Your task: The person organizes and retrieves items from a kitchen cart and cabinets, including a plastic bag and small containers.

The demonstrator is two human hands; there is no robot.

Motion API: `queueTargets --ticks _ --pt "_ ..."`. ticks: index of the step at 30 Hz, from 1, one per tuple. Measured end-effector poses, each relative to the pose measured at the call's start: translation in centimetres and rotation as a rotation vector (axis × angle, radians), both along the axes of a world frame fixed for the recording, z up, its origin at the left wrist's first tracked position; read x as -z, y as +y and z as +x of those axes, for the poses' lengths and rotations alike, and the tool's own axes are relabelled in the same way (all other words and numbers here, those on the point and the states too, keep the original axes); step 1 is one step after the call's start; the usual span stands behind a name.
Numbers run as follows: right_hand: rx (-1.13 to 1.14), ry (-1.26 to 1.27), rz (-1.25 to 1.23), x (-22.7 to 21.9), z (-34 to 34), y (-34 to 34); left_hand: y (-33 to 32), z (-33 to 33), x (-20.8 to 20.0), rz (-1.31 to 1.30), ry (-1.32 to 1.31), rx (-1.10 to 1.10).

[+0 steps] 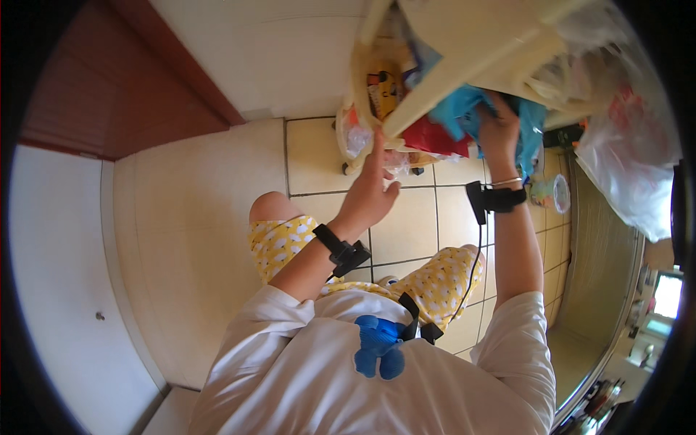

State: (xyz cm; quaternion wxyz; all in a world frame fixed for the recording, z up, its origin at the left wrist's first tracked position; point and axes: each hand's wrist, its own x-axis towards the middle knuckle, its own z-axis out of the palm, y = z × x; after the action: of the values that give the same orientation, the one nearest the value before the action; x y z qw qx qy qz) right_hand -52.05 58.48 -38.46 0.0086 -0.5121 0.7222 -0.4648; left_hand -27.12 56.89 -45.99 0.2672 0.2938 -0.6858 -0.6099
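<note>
A cream plastic shelf rack [464, 69] on small casters stands in front of me, with packages and bags on its tiers. My left hand [366, 196] is at its near left corner, index finger stretched up against the edge and thumb apart; it grips nothing. Further right, my right hand [499, 138] reaches in below the upper tier, its fingers curled on a crinkled blue plastic bag [458, 112]. Part of that bag hangs beside the wrist. A red package [435, 139] lies left of the bag, and a yellow package [384, 93] sits deeper inside the rack.
A large whitish plastic bag [631, 163] hangs at the right. Under it a patterned tub [549, 193] stands on the tiled floor [406, 217]. A counter side [594, 304] runs along my right. A white door [72, 290] and a brown-red panel [109, 80] are at left.
</note>
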Motion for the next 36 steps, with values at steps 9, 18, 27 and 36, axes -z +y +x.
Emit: queueTargets --ticks 9,18,27,36 --pt "-0.242 0.476 0.15 0.7 3.2 0.4 0.3 -0.1 -2.0 -0.028 -0.184 -0.064" --pt "-0.107 0.562 0.03 1.2 6.9 11.1 0.2 0.8 -2.0 -0.142 -0.301 -0.051" --pt "0.224 0.352 0.135 -0.1 0.1 6.9 -0.4 1.3 -1.3 -0.249 -0.383 -0.053" --pt "0.366 0.231 -0.039 -1.7 -4.6 4.6 -0.5 1.2 -1.7 -0.237 -0.452 -0.049"
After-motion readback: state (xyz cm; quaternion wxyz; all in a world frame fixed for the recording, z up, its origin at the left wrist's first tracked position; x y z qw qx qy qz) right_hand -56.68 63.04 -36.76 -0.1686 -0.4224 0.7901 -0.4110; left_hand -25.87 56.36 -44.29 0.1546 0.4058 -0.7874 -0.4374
